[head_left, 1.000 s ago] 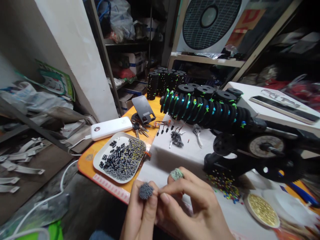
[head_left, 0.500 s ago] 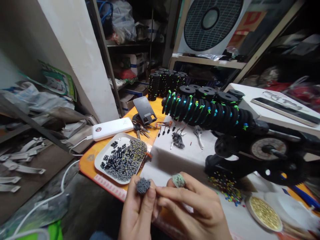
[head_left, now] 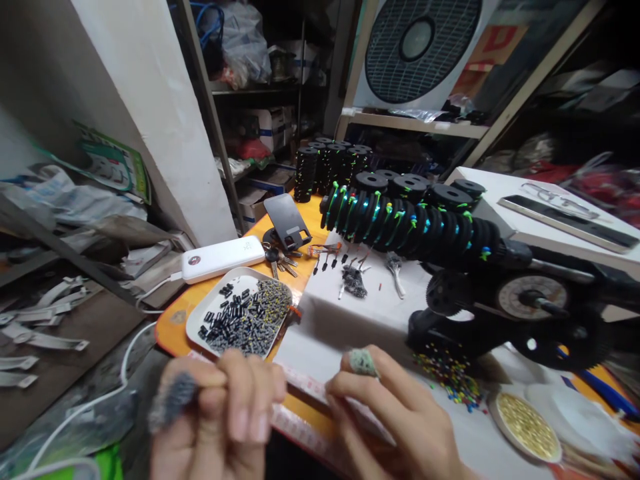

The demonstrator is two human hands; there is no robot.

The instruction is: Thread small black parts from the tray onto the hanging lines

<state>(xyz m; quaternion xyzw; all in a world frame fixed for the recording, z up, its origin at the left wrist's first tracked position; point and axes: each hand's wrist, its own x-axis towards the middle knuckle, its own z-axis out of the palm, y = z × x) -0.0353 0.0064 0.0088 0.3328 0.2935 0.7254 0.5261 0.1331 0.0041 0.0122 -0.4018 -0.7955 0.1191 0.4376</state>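
My left hand (head_left: 220,407) is closed, its fingers curled in front of the white tray's near edge. A grey bundle of small pieces (head_left: 173,401), blurred by motion, sticks out at its left side. Across a gap to the right, my right hand (head_left: 395,413) has its fingertips drawn together; what they hold, if anything, is too small to see. Greenish tape (head_left: 363,362) wraps one of its fingers. The white tray (head_left: 194,319) beyond my left hand holds many small black, grey and yellow pieces.
A black winding device (head_left: 405,223) with green-tied discs stands at the right. Around it are coloured beads (head_left: 457,380), a bowl of gold pieces (head_left: 527,427), keys (head_left: 285,263), a white power bank (head_left: 223,259), a phone stand (head_left: 287,220) and black spools (head_left: 306,173).
My hands, close together before, are now apart. The left has swung left and turned with the grey bundle; the right has stayed nearly in place.
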